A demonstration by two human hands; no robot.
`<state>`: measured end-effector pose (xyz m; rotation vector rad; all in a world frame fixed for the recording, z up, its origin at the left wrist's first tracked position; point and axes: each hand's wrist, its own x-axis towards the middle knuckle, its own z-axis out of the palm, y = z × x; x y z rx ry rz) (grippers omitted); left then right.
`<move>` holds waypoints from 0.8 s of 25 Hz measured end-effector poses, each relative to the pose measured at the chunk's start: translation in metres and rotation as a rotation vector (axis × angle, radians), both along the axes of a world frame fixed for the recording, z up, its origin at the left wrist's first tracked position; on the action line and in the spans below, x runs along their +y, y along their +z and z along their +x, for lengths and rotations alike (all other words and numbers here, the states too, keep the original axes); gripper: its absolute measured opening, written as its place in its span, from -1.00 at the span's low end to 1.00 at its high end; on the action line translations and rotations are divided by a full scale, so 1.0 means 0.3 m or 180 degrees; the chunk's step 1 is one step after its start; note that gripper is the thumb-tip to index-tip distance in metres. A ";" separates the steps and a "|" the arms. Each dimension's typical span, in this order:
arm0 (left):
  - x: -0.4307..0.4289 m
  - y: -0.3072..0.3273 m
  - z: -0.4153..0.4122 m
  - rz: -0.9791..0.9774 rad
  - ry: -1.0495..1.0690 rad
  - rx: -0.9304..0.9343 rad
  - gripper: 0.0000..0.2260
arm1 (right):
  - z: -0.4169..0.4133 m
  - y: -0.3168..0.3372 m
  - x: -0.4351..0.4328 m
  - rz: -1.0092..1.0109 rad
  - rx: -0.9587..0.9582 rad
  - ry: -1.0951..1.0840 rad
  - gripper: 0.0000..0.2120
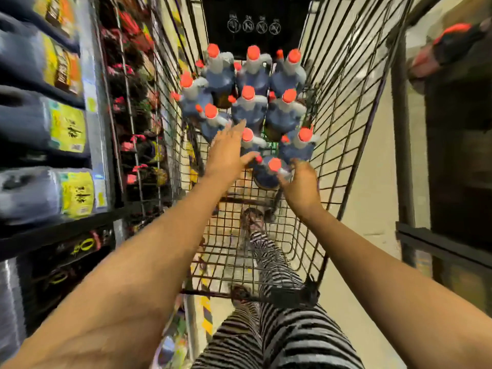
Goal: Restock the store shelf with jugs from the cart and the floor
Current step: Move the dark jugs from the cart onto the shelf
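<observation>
Where the wire cart [346, 102] narrows toward its far end, ten jugs [249, 110] stand upright, packed in touching rows on its mesh floor. Each is dark blue-grey plastic with rounded shoulders, a paler moulded handle and a large orange-red screw cap. Most show a second, smaller cap of the same colour beside it.

The nearest jug [267, 173] stands at the front of the group, with one of the hands on either side of it. The left hand [226, 153] is released, its fingers straight and spread over the jugs behind, the thumb lying by the nearest jug's small cap. The right hand [302, 183] sits against that jug's handle side, back to the camera and fingers bent. Blur hides whether it has hold, so I cannot tell.

The cart is a dark metal grid, and a black panel [255, 25] with four white round icons closes its far end. Through the mesh floor show a shoe [251, 217] and striped trousers [292, 339].

On the left, the shelf [53, 231] carries dark yellow-labelled containers [26, 193] in three tiers. They are smeared by motion, cut off at the edge, and their print is unreadable. Red-capped bottles [127, 102] behind the cart's side are too blurred to count.
</observation>
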<state>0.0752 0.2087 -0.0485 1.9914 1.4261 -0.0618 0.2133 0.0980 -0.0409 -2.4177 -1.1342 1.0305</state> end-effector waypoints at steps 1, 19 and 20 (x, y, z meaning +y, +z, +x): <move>0.018 -0.021 0.002 -0.0038 0.0033 -0.0108 -0.35 | -0.001 -0.010 0.000 0.0029 0.0005 -0.0023 -0.76; -0.183 0.138 -0.184 0.0855 0.0998 -0.0326 -0.67 | -0.027 0.086 -0.125 0.0689 -0.0186 0.0936 -0.74; -0.220 0.196 -0.217 0.0940 0.1055 -0.0413 -0.67 | -0.042 0.124 -0.148 0.0792 -0.0276 0.1035 -0.76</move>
